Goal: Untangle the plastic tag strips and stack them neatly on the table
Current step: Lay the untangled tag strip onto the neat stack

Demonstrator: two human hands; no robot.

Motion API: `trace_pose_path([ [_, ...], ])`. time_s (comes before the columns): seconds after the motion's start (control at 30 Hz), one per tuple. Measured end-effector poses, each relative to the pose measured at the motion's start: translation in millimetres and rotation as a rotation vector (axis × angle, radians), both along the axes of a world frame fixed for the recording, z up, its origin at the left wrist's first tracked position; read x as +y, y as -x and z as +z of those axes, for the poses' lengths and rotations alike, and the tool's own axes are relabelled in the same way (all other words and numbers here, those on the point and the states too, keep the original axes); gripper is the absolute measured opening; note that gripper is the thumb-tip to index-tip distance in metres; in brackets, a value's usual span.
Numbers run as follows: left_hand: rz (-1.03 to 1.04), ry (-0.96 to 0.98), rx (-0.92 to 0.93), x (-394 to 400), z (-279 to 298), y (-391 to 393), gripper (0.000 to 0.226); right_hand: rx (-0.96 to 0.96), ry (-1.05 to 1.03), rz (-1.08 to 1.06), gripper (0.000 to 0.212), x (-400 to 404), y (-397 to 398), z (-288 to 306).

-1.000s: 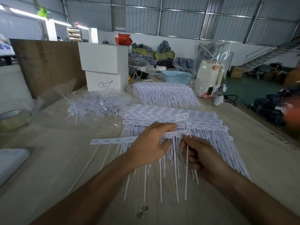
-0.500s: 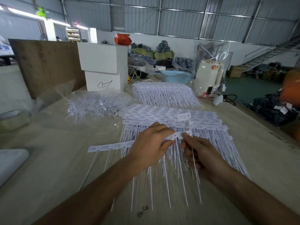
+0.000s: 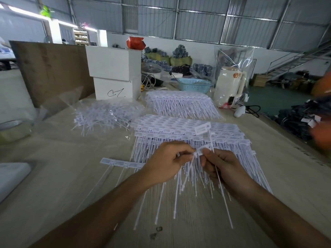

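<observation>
You are pinching a strip of plastic tags (image 3: 199, 152) between the curled fingers of your left hand (image 3: 167, 162) and those of your right hand (image 3: 221, 166), with the fingertips of both hands nearly meeting over the strip's head. Its thin tails are hanging down from your fingers toward you, and one single tag (image 3: 202, 128) is standing up just beyond your right fingertips. Directly under and beyond your fingers, the stacked strips (image 3: 188, 129) are lying flat in rows on the table (image 3: 62, 176). To the left of your left fingers, a loose strip (image 3: 121, 162) is lying on the table, running in behind that hand. Farther out to the left, a tangled heap in clear plastic (image 3: 105, 114) is sitting, and beyond the near stack a second stack (image 3: 179, 102) is lying before two white boxes (image 3: 114, 72).
</observation>
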State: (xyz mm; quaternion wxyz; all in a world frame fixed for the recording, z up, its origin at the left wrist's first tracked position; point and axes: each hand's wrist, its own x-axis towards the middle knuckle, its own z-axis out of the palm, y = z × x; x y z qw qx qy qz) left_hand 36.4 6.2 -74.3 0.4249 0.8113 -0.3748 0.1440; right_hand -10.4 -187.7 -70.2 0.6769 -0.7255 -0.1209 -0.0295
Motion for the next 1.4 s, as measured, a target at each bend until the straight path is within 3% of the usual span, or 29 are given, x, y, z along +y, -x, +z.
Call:
trace_pose_path([
  [0.23, -0.100, 0.138, 0.160, 3, -4, -7, 0.012, -0.049, 0.013, 0.027, 0.040, -1, -1, -3],
  [0.4, -0.153, 0.217, 0.308, 5, -4, -11, 0.013, -0.133, 0.156, -0.025, 0.040, -2, -1, -2],
  [0.63, -0.008, 0.162, 0.164, 5, -2, -10, 0.022, 0.031, 0.113, -0.071, 0.047, 6, -1, -3],
  [0.8, 0.085, -0.057, -0.223, 6, 1, -8, 0.030, 0.063, 0.090, -0.073, 0.048, 5, -6, -8],
  [1.0, 0.044, -0.203, -0.437, 10, 7, -7, 0.027, 0.067, 0.003, 0.002, 0.045, 1, -7, -11],
  [1.2, 0.056, -0.248, -0.535, 12, 17, -4, 0.023, 0.017, 0.122, -0.025, 0.048, -1, -5, -5],
  [1.4, 0.073, -0.201, -0.496, 14, 18, 1, 0.024, -0.029, 0.107, -0.074, 0.042, 2, -4, 3],
])
